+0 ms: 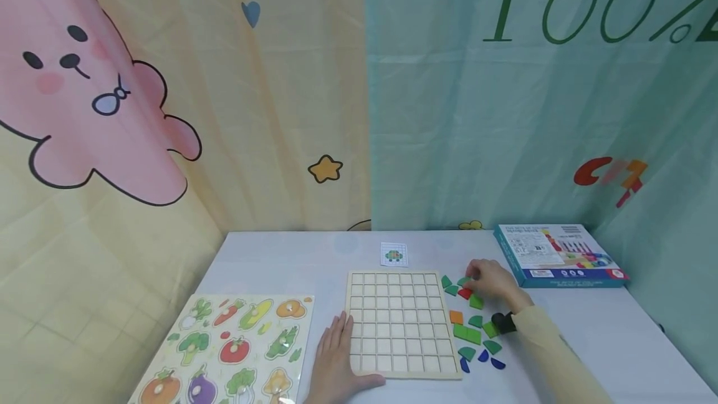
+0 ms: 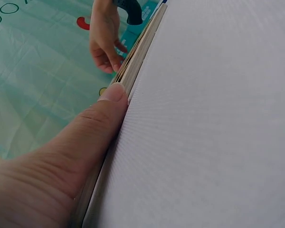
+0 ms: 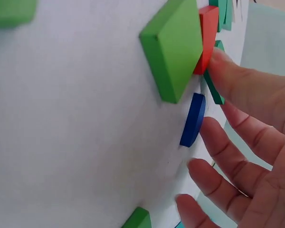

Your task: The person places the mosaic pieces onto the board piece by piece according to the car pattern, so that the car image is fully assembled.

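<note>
My left hand (image 1: 334, 357) lies at the near left corner of a wooden grid board (image 1: 401, 376), fingers straight along its left side. In the left wrist view its thumb (image 2: 85, 130) presses along the board's edge. Right of the board, my right hand (image 1: 492, 279) reaches down among loose coloured blocks. In the right wrist view its thumb tip overlaps a dark green block (image 3: 214, 89) beside a red block (image 3: 208, 33); the index fingertip is hidden, so I cannot tell whether it pinches. A light green block (image 3: 173, 50) and a blue half-round block (image 3: 193, 119) lie close by.
Behind the board lies a small pattern card (image 1: 394, 254). A vegetable picture board (image 1: 247, 329) occupies the left side, and a boxed set (image 1: 561, 255) sits at the back right. Orange (image 1: 456, 317) and several green and blue blocks lie along the grid board's right side.
</note>
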Motion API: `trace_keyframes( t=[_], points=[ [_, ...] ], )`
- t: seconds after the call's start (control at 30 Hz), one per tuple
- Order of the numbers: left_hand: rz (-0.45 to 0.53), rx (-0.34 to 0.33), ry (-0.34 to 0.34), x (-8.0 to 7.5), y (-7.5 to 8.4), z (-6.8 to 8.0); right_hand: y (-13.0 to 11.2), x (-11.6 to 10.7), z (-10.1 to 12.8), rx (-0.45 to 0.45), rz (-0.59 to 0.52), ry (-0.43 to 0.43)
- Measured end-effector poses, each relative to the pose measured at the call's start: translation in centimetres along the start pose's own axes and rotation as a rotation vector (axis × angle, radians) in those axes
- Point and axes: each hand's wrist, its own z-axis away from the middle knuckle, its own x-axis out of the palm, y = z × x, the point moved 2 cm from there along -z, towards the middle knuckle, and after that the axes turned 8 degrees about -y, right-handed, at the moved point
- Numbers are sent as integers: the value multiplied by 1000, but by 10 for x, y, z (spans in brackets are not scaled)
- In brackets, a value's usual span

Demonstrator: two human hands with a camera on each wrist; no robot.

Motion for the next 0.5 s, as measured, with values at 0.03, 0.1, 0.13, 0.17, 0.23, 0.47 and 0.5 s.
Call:
trace_keyframes(
  t=[0.03,0.1,0.13,0.17,0.23,0.47,0.5],
  points=[
    [6,-2,4,0,0,0,0,0,-1,-2,-10,2],
    [13,-5,11,0,0,0,-2,0,0,-3,-45,16],
    [15,-6,13,1,0,0,-3,1,0,-1,-70,25],
    [16,-9,13,1,-1,0,-4,1,1,3,-98,37],
    [13,-13,11,1,-1,0,-5,3,3,1,-147,60],
    [12,-14,10,-1,-1,-1,-6,8,10,-2,-208,133],
    [9,-15,8,-2,-1,-1,-5,8,10,-6,-210,141]
  ],
)
